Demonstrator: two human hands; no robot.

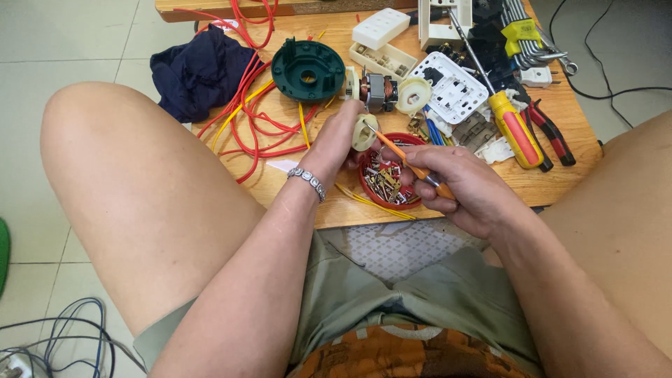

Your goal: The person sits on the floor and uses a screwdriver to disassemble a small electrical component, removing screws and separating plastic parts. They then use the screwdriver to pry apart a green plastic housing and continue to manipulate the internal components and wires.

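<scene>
Right hand (455, 183) pokes orange screwdriver (409, 163) into cream plastic ring (364, 131).

Two bare hands are showing above the low wooden table (490, 189): one left hand (336, 140) and one right hand (455, 183), each wrapping around one thing, a single cream plastic ring (364, 132) and a single small orange screwdriver (406, 159). One red round tray (369, 189) of small metal parts, too many and too small to count, is sitting under them, with one large yellow-and-red screwdriver (514, 129), one pair of red-handled pliers (553, 133) and one bundle of hex keys (528, 35) lying to the right. One green round housing (308, 70), one small electric motor (378, 91), one dark blue cloth (199, 70), one silver bracelet (308, 182) and one tangle of red and yellow wires (259, 119) are making up the remainder.
</scene>
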